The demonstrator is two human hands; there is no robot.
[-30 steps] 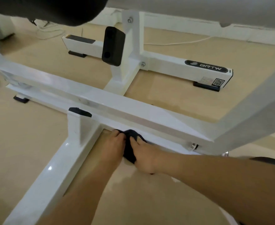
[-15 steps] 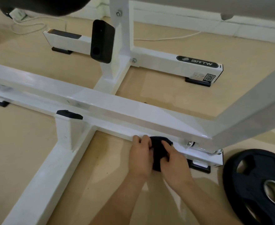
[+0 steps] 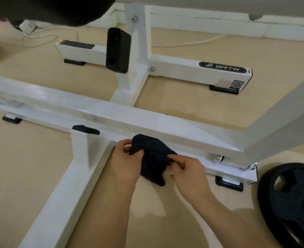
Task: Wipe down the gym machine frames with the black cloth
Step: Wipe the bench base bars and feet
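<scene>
A white gym machine frame (image 3: pixel 129 120) sprawls across a tan floor (image 3: pixel 31 167), with a black weight plate (image 3: pixel 291 203) lying flat by its right foot. A person's left hand (image 3: pixel 126 161) and right hand (image 3: pixel 188 172) meet just in front of the low base rail, each grip pinching one side of the black cloth (image 3: pixel 153 158). The cloth is bunched between them, its top against the rail under the crossbar and its lower end drooping below the fingers.
</scene>
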